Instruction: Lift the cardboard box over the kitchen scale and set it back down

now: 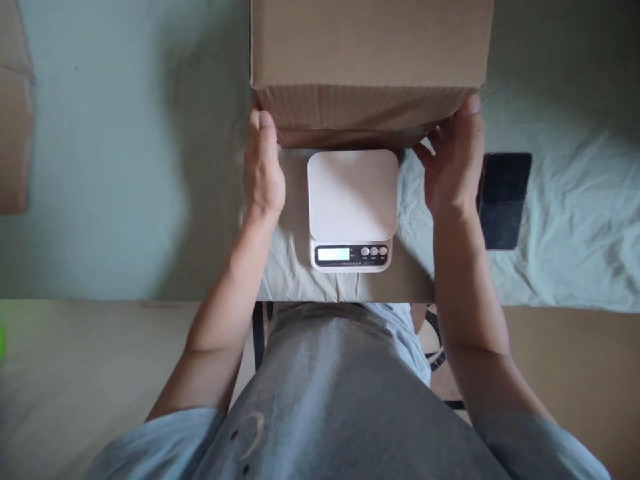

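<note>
A large brown cardboard box [370, 50] fills the top middle of the head view, tilted so that its near lower side shows. My left hand [265, 163] grips its left lower corner, thumb up along the side and the other fingers mostly hidden. At the right lower corner my right hand [457, 153] holds the box, fingers curled under its edge. Just on my side of the box lies a white kitchen scale [353, 197], its plate bare. The scale's display is lit, but I cannot read any figure on it.
A pale green cloth [115, 160] covers the table, whose near edge runs just before my body. To the right of my right hand lies a dark phone [506, 200]. Another piece of cardboard [14, 133] is at the far left edge.
</note>
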{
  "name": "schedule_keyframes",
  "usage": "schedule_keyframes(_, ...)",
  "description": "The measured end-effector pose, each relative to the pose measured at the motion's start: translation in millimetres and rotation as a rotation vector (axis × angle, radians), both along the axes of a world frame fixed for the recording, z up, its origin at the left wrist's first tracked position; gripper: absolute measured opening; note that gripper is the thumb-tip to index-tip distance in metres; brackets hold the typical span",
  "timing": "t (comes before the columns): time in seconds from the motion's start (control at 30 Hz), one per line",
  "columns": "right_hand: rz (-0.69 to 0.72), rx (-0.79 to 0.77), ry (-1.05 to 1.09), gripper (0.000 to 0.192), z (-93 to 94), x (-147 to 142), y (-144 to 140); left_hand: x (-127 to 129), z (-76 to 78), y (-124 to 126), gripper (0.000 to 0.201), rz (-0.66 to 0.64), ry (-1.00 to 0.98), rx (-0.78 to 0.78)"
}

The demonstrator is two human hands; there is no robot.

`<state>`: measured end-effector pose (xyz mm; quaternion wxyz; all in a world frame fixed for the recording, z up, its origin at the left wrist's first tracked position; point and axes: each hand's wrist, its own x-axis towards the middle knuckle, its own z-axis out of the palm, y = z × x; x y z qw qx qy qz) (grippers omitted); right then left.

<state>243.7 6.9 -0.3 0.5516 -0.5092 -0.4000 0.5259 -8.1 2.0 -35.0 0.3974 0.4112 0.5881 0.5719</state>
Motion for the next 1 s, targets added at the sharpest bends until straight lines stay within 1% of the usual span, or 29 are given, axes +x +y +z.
schedule_keyframes(0.07,-0.014,0.013,0.034,0.054,9.8,0.0,-0.9,1.9,13.3,-5.7,0.037,-0.041,-0.059,-0.007)
schedule_keyframes(0.17,-0.054,0.029,0.097,0.058,30.9,1.8,-8.9,4.6,40.4,-23.5,0.04,-0.097,-0.05,0.073)
schedule_keyframes(0.23,-0.073,0.039,0.117,0.053,44.7,3.5,-18.9,6.7,57.2,-39.0,0.047,-0.123,-0.035,0.131)
schedule_keyframes(0.27,-0.07,0.052,0.114,0.05,50.1,4.5,-24.9,7.8,64.0,-46.9,0.047,-0.117,-0.028,0.143)
schedule_keyframes(0.33,-0.048,0.083,0.088,0.043,57.1,6.9,-38.1,10.0,74.1,-62.2,0.044,-0.099,-0.005,0.137)
schedule_keyframes(0.4,-0.02,0.098,0.051,0.04,59.0,9.7,-51.9,11.7,79.5,-76.4,0.043,-0.083,0.019,0.123)
schedule_keyframes(0.5,-0.013,0.093,-0.006,0.038,55.4,13.9,-72.0,12.3,80.2,-96.0,0.039,-0.075,0.051,0.077)
schedule_keyframes(0.67,-0.014,0.085,-0.01,0.032,40.7,17.2,-97.9,10.6,69.5,-121.5,0.035,-0.026,0.09,-0.01)
schedule_keyframes(0.83,-0.028,0.088,-0.01,0.036,27.1,17.0,-109.0,9.8,58.1,-131.0,0.035,-0.041,0.086,-0.015)
schedule_keyframes(1.0,-0.024,0.081,-0.03,0.04,23.1,18.4,-111.5,7.4,50.8,-134.2,0.035,-0.047,0.076,-0.036)
